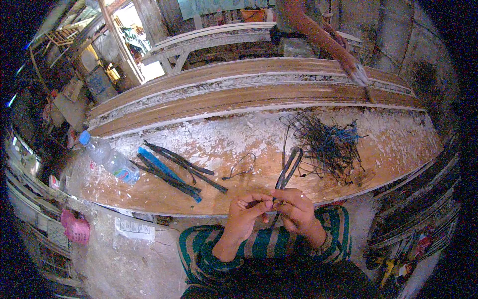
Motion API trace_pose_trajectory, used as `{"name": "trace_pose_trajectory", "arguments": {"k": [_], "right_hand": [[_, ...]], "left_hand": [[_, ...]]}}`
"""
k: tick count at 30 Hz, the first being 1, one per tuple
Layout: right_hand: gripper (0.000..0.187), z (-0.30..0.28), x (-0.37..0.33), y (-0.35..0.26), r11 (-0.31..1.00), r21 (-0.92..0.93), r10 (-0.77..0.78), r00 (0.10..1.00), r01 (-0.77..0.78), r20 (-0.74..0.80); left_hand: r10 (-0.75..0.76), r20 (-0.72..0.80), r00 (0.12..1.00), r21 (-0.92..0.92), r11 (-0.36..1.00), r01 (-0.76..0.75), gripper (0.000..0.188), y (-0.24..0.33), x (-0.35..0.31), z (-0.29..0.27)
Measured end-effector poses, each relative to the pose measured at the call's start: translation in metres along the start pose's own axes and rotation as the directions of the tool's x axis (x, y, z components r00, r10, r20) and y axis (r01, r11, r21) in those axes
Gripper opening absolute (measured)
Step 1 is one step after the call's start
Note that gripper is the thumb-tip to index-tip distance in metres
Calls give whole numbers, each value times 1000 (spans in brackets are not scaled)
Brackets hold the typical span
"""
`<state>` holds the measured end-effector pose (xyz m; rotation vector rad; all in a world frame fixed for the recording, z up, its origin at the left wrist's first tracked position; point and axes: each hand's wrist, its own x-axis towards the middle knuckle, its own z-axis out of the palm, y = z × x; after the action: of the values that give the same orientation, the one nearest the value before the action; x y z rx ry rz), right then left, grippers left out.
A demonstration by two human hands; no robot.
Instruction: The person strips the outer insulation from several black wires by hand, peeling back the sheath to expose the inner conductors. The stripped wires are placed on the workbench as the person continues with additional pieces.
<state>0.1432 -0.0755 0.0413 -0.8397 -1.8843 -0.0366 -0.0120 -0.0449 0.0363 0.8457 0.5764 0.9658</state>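
A folded black strip (290,168), doubled into a narrow loop, rises from between my hands at the near edge of the worktable. My right hand (297,210) is closed round its lower part, and a dark end hangs below the fingers. My left hand (245,215) meets the right one, thumb and fingers pinched together; what they hold is too small to make out. Beyond my right hand lies a tangled heap of thin black strands (326,147) with some blue in it. Left of my hands are several flat black strips (174,182) and a blue strip (162,164). One thin strand (241,172) lies curled between.
A clear plastic bottle (107,157) with a blue cap lies at the table's left. Flaking white paint covers much of the worktable (219,142). Across the long wooden boards (224,102), another person's hand (356,72) holds a brush-like tool. A pink bag (75,227) sits below left.
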Motion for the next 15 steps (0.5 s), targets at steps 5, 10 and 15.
{"name": "trace_pose_trajectory", "arguments": {"k": [5,10,15], "right_hand": [[29,3,-2,-1,993,103,63,998,-61,-10],[27,3,-5,-2,995,59,79,997,-78,-21],[14,8,-8,-2,957,180,240,969,-227,-55]], "left_hand": [[-4,1,1000,82,997,4,11,2,-2,-1],[53,31,998,193,979,-58,11,4,-1,-1],[259,34,965,352,901,-254,15,3,-1,3]]}}
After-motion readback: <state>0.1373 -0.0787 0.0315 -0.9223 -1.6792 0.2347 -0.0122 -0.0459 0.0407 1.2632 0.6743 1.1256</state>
